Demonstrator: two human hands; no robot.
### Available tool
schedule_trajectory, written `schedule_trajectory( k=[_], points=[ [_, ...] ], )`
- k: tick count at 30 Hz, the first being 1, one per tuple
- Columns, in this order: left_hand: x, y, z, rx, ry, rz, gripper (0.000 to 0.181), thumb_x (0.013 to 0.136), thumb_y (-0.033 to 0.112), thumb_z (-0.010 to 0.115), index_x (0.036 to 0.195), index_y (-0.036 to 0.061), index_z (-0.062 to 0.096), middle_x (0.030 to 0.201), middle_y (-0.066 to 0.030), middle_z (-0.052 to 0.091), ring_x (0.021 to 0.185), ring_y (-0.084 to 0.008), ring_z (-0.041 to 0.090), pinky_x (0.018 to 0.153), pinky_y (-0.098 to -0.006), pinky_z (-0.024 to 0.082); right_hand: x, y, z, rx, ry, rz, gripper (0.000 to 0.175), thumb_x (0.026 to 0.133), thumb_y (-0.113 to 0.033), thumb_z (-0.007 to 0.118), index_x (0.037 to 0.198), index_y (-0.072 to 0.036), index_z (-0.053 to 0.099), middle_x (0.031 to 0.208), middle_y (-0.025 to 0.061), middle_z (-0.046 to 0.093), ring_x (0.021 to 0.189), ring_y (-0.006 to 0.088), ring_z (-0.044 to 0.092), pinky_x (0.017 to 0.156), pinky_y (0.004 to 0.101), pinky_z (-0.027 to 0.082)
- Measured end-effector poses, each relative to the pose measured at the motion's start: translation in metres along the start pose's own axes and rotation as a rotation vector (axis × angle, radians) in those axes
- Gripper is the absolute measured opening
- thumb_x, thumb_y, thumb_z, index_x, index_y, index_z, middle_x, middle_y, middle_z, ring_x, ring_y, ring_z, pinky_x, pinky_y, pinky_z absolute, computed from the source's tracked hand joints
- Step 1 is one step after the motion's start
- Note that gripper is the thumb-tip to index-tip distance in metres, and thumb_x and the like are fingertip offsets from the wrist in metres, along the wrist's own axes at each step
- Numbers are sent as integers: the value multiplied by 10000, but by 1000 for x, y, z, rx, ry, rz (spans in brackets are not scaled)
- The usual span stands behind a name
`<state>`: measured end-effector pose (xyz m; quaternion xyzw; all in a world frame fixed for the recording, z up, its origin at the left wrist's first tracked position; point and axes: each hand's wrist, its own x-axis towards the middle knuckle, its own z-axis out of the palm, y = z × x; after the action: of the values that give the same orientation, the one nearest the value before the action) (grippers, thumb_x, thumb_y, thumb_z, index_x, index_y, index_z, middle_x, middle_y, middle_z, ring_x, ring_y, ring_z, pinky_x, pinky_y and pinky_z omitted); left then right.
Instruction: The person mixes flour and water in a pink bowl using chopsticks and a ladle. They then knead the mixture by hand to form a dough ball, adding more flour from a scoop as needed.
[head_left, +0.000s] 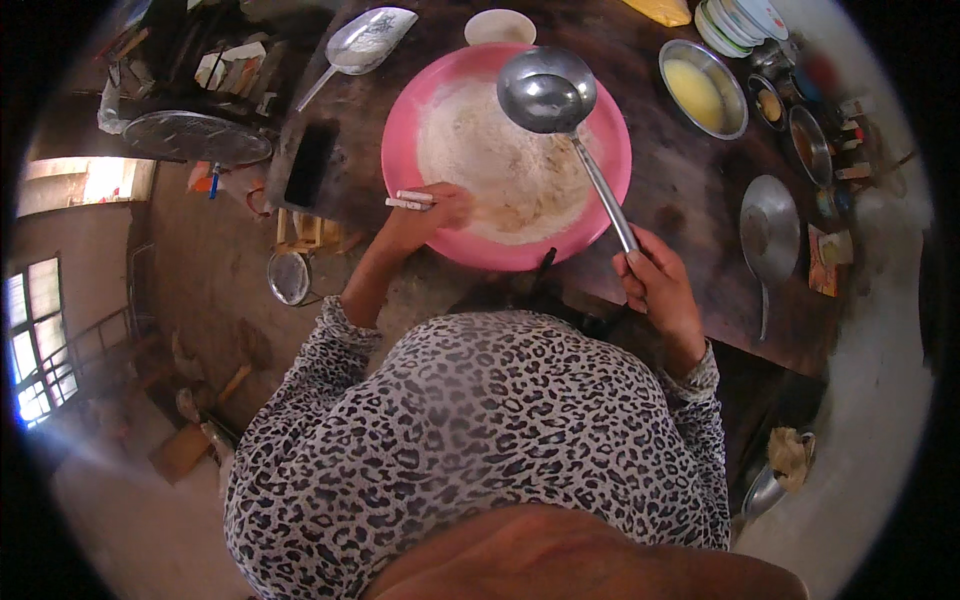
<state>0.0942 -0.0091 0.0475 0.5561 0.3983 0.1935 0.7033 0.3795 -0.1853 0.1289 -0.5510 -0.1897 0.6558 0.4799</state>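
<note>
A wide pink plastic basin (399, 142) stands on the dark table before me, with pale flour (469, 154) spread inside and clumpy, damper-looking patches towards the near right. My left hand (441, 210) is over the basin's near left rim, its fingers blurred; two short pale stick ends (409, 200) poke out from its grip, and the rest of them is hidden. At the near right, my right hand (658, 277) grips the handle of a metal ladle (546, 90). The ladle's bowl is held above the far right part of the basin and hides the flour and rim behind it.
A clear scoop (371, 41) and small pale bowl (500, 27) lie beyond the basin. At right are a metal bowl of yellow contents (694, 94), stacked bowls (739, 26) and a broad metal ladle (769, 225). A black phone-like slab (312, 163) lies left, near the table edge.
</note>
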Motion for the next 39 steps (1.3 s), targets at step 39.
schedule_trajectory(
  k=[39],
  points=[
    [81, 1, -11, -149, 114, 178, 302, 880, 192, 432, 1071, -41, 456, 963, -170, 559, 835, -249, 592, 727, -335, 508, -15, 0, -5, -23, 97, 70, 386, 865, -98, 441, 1240, -50, 365, 768, 14, 493, 515, 35, 364, 402, 165, 290]
  ],
)
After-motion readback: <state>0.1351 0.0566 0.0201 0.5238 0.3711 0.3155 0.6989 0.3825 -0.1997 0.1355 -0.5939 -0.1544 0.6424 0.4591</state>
